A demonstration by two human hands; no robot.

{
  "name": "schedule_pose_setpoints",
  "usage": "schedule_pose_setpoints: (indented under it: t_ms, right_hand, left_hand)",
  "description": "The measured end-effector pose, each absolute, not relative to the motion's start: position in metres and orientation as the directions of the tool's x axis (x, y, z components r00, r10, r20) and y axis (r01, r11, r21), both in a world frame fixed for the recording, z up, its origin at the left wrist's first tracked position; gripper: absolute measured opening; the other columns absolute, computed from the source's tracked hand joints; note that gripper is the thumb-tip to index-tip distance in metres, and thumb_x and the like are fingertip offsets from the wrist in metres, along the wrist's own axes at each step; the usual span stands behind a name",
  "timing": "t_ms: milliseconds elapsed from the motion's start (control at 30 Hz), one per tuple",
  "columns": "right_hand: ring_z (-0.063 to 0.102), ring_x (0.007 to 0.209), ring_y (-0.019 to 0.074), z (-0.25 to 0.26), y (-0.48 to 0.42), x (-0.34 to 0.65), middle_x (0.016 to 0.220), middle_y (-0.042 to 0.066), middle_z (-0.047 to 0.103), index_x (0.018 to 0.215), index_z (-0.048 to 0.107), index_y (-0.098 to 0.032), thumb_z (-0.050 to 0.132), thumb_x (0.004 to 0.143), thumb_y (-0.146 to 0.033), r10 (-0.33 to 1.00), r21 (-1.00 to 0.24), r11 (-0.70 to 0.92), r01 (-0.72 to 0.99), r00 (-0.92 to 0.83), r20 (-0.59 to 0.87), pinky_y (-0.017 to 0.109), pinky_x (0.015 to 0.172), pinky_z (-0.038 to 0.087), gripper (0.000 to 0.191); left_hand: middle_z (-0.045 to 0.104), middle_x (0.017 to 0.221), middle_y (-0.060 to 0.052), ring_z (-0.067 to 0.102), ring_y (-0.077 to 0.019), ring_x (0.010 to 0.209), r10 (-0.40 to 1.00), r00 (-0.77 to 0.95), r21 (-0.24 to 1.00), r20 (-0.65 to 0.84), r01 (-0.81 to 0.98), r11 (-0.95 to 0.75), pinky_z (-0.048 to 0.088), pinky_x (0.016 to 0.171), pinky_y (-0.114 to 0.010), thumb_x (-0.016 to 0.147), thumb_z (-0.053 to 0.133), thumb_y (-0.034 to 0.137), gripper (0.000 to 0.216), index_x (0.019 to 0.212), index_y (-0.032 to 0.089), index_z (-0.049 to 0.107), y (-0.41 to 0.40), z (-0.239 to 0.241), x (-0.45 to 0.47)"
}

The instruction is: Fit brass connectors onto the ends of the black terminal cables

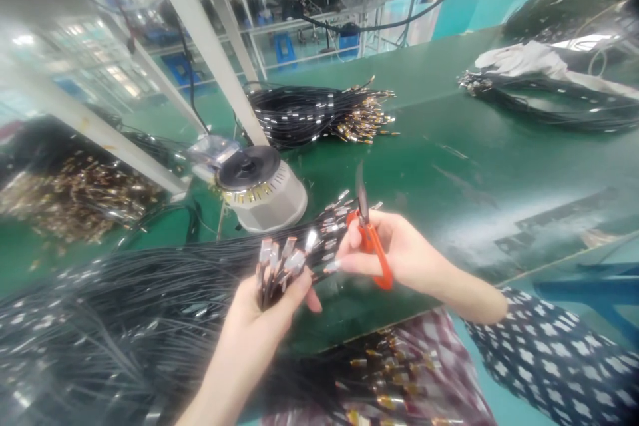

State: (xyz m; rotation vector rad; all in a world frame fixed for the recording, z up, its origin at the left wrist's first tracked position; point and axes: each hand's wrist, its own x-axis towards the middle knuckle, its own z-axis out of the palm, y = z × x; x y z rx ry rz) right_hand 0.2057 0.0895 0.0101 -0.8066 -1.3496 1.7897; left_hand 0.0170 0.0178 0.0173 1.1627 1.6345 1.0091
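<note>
In the head view my left hand (277,313) is closed round a bunch of black cables whose silvery labelled ends (287,256) stick up above the fingers. My right hand (394,249) grips orange-handled scissors (382,263), blades pointing up and away. Its thumb and fingertips are also at the silvery end of a cable, close to my left hand; whether they pinch it is hard to tell. A thick pile of black cables (190,273) lies behind and to the left of my left hand, with more silvery ends beside the scissors.
A grey round-topped dispenser (272,200) stands on the green table (414,153). Behind it lies a bundle of black cables with gold ends (367,113). Coiled cables (549,106) are at far right. White frame posts (210,46) rise at left. Gold-ended cables (389,373) lie near my lap.
</note>
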Motion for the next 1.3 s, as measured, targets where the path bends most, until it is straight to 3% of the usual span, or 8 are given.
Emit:
schedule_pose_setpoints:
  t_ms: [133, 233, 333, 567, 967, 1300]
  right_hand:
    - [0.063, 0.063, 0.0109, 0.01, 0.091, 0.218, 0.076, 0.001, 0.069, 0.072, 0.056, -0.017, 0.081, 0.068, -0.023, 0.831, -0.978, -0.172, -0.118, -0.55, -0.08, 0.024, 0.062, 0.051, 0.027]
    - [0.064, 0.067, 0.0108, 0.011, 0.093, 0.224, 0.083, 0.001, 0.069, 0.071, 0.054, -0.018, 0.081, 0.067, -0.017, 0.859, -0.988, -0.108, -0.11, -0.511, -0.037, 0.024, 0.066, 0.052, 0.028]
    - [0.065, 0.07, 0.0122, 0.011, 0.091, 0.227, 0.09, 0.002, 0.07, 0.07, 0.054, -0.018, 0.082, 0.067, -0.016, 0.812, -0.989, -0.08, -0.127, -0.584, 0.009, 0.026, 0.067, 0.054, 0.028]
    - [0.067, 0.079, 0.0156, 0.012, 0.079, 0.222, 0.087, 0.004, 0.071, 0.07, 0.055, -0.017, 0.077, 0.07, -0.014, 0.791, -0.987, -0.127, -0.102, -0.61, -0.039, 0.029, 0.076, 0.055, 0.022]
    - [0.071, 0.063, 0.0166, 0.005, 0.074, 0.213, 0.064, -0.001, 0.068, 0.069, 0.053, -0.018, 0.083, 0.066, -0.031, 0.842, -0.956, -0.275, -0.104, -0.507, -0.187, 0.029, 0.066, 0.057, 0.032]
    - [0.068, 0.06, 0.0138, 0.005, 0.074, 0.211, 0.06, -0.002, 0.067, 0.069, 0.053, -0.018, 0.082, 0.068, -0.033, 0.809, -0.927, -0.359, -0.112, -0.533, -0.249, 0.027, 0.066, 0.055, 0.033]
  left_hand:
    - [0.06, 0.051, -0.002, 0.032, -0.0069, 0.034, 0.961, -0.133, 0.929, -0.242, 0.255, 0.269, 0.018, 0.033, -0.023, 0.074, 0.069, 0.045, 0.035, 0.055, 0.017, 0.064, 0.019, 0.021, 0.015]
    - [0.061, 0.054, -0.002, 0.033, -0.0077, 0.035, 0.958, -0.086, 0.918, -0.272, 0.274, 0.285, 0.021, 0.034, -0.023, 0.076, 0.068, 0.044, 0.036, 0.053, 0.017, 0.062, 0.02, 0.021, 0.013]
    - [0.061, 0.054, -0.001, 0.035, -0.0088, 0.037, 0.957, -0.056, 0.901, -0.284, 0.327, 0.287, 0.025, 0.036, -0.024, 0.078, 0.066, 0.044, 0.037, 0.052, 0.018, 0.061, 0.021, 0.02, 0.011]
    - [0.057, 0.053, 0.0, 0.054, -0.0162, 0.056, 0.989, -0.057, 0.873, -0.136, 0.465, 0.147, 0.044, 0.058, -0.026, 0.083, 0.062, 0.036, 0.037, 0.05, 0.02, 0.057, 0.017, 0.016, 0.012]
    - [0.06, 0.055, 0.0, 0.056, -0.0179, 0.057, 0.985, -0.087, 0.896, -0.152, 0.408, 0.175, 0.046, 0.058, -0.029, 0.077, 0.068, 0.034, 0.027, 0.055, 0.02, 0.06, 0.012, 0.009, 0.01]
    - [0.045, 0.047, 0.005, 0.038, -0.0104, 0.044, 0.951, -0.212, 0.902, -0.225, 0.324, 0.286, 0.031, 0.043, -0.024, 0.075, 0.07, 0.043, 0.039, 0.052, 0.02, 0.049, 0.011, 0.018, 0.023]
